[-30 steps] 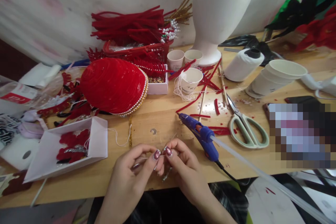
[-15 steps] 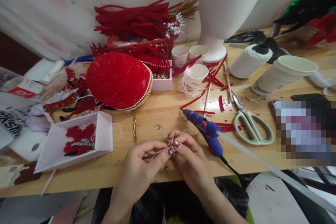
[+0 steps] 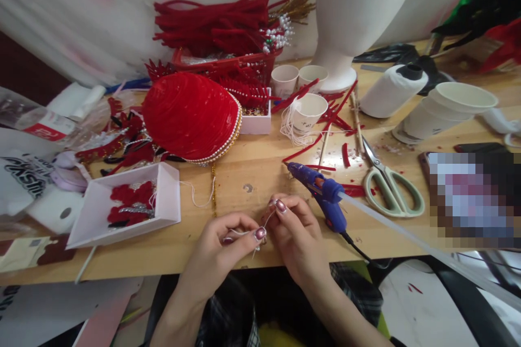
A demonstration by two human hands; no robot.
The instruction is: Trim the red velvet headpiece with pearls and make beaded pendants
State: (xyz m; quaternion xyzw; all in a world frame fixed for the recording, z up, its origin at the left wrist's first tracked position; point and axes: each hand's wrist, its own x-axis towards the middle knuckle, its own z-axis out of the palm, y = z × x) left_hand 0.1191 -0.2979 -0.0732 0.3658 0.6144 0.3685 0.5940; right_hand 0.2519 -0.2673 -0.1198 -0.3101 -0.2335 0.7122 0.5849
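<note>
Near the table's front edge, my left hand (image 3: 228, 244) is closed, thumb and forefinger pinching a thin white thread (image 3: 268, 219). The thread runs across a small gap to my right hand (image 3: 293, 227), which pinches its other stretch between thumb and fingertips. Something small and pale hangs just under my left fingertips, too tiny to make out. Right of my right hand lies a blue glue gun (image 3: 319, 190), with a long clear glue stick (image 3: 391, 225) sticking out of its back. Beyond it rest scissors (image 3: 386, 184) with pale green handles.
A red domed cap (image 3: 189, 116) with beaded trim sits at left, behind a white box (image 3: 169, 200) holding red pieces. Paper cups (image 3: 310, 111), a thread cone (image 3: 393, 92) and a white mannequin stand (image 3: 345, 21) are at the back. A phone (image 3: 468, 195) lies right.
My hands have drawn apart, the right one rising slightly, and the thread now spans between them. The whole view has shifted a little.
</note>
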